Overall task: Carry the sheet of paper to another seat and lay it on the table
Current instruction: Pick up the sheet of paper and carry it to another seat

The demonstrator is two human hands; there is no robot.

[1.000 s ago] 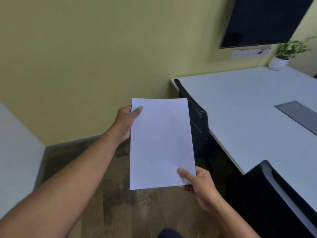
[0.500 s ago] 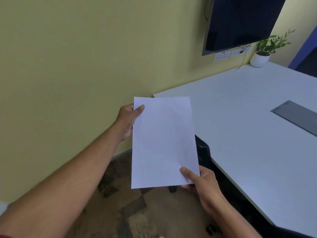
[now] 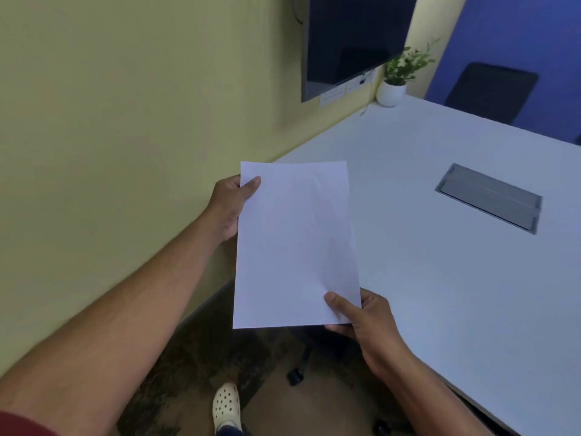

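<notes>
The left hand (image 3: 229, 206) pinches the upper left corner of a blank white sheet of paper (image 3: 295, 247), thumb on top and the other fingers hidden beneath. The right hand (image 3: 364, 319) pinches the lower right corner the same way, thumb on the face of the sheet. The paper is held in the air in front of the person, its far edge overlapping the near corner of a white counter (image 3: 456, 278) that stretches away to the right. A grey metal panel (image 3: 490, 199) is set into the counter top. At the far end stands a small potted plant (image 3: 396, 83) beside a dark wall screen (image 3: 352, 36). Below, a pale perforated shoe (image 3: 227, 407) stands on the floor.
</notes>
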